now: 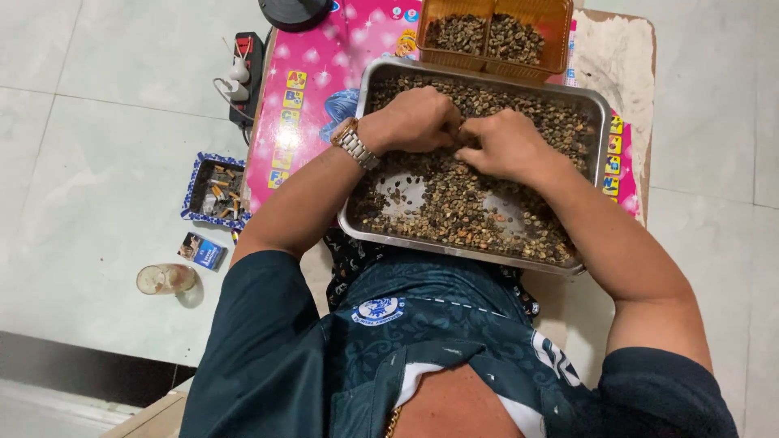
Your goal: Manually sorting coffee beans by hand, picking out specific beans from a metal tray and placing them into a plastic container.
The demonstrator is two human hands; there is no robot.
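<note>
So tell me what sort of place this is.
Probably a home, with sorting done low over a tiled floor: a steel tray of small dark seeds rests on a pink children's alphabet mat, with an ashtray and a glass on the floor.

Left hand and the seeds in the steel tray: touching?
Touching. The head view shows the left hand resting knuckles-up on the heap of small dark seeds in the steel tray, fingers curled down into them, close beside the right hand.

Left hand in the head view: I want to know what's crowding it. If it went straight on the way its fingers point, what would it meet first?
Probably the right hand: the left hand points across the seed-filled steel tray, fingertips almost touching.
</note>
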